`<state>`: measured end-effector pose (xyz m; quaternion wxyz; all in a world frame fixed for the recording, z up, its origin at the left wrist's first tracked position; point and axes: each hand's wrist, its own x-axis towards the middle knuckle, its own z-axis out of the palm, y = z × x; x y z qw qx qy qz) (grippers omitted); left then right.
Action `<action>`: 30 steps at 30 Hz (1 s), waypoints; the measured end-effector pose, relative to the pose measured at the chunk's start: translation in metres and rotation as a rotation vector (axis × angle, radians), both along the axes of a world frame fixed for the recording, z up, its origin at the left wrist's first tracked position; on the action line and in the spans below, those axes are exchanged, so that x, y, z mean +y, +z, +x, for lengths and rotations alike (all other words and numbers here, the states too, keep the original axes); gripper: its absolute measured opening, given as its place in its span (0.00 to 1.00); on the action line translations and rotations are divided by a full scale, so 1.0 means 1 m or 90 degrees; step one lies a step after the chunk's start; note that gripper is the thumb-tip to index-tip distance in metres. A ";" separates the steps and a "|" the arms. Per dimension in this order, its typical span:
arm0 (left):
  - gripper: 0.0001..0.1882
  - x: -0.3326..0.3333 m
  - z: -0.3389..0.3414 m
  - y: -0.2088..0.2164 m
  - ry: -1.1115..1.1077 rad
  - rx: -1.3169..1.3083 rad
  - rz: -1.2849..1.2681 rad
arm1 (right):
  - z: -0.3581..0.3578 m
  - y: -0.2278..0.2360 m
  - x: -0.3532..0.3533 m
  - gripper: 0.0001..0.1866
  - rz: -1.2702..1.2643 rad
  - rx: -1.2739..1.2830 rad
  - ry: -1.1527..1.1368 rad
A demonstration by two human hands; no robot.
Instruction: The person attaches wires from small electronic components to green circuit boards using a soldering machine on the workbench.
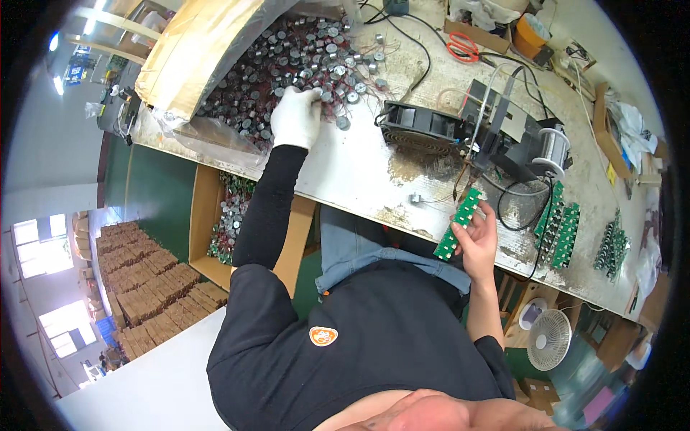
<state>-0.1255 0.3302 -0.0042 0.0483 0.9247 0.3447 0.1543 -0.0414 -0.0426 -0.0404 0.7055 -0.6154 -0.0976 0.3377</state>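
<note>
My left hand (295, 121), in a white glove, reaches to the near edge of a big heap of small round metal motors (305, 61) with thin red wires. Its fingers are curled in against the motors, and whatever they pinch is hidden. My bare right hand (480, 246) grips a narrow green circuit board (467, 207) between thumb and fingers, tilted over the table's front edge. The board's upper end is close beneath the tip of a black soldering machine (503, 136). A single motor with wires (415, 197) lies on the table left of the board.
A spool of solder wire (553, 149) sits on the machine, with a black square fan (420, 128) at its left. More green boards (566, 233) lie at the right. Red-handled scissors (462, 47) rest behind. Below the table's left edge stands a cardboard box (204, 215) of parts.
</note>
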 end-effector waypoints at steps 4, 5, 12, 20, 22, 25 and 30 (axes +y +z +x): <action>0.07 -0.007 -0.016 -0.009 -0.036 -0.089 0.032 | 0.001 -0.001 -0.001 0.33 0.003 0.002 0.006; 0.06 -0.016 -0.019 -0.006 -0.034 -0.086 -0.001 | 0.000 -0.002 -0.003 0.32 0.002 0.004 0.008; 0.08 -0.083 -0.051 -0.008 -0.104 -0.094 -0.095 | 0.004 0.000 -0.001 0.32 0.002 0.012 0.023; 0.19 -0.124 -0.067 0.002 -0.103 -0.144 -0.242 | 0.006 0.000 0.000 0.32 -0.016 0.009 0.015; 0.17 -0.120 -0.071 0.013 -0.064 -0.164 -0.189 | 0.005 0.001 0.002 0.32 -0.012 -0.004 0.005; 0.16 -0.109 -0.069 0.020 -0.076 -0.194 -0.162 | 0.006 0.002 0.000 0.32 -0.018 0.006 0.018; 0.17 -0.090 -0.062 -0.001 -0.203 -0.057 -0.137 | 0.004 0.004 0.000 0.32 0.003 0.010 0.021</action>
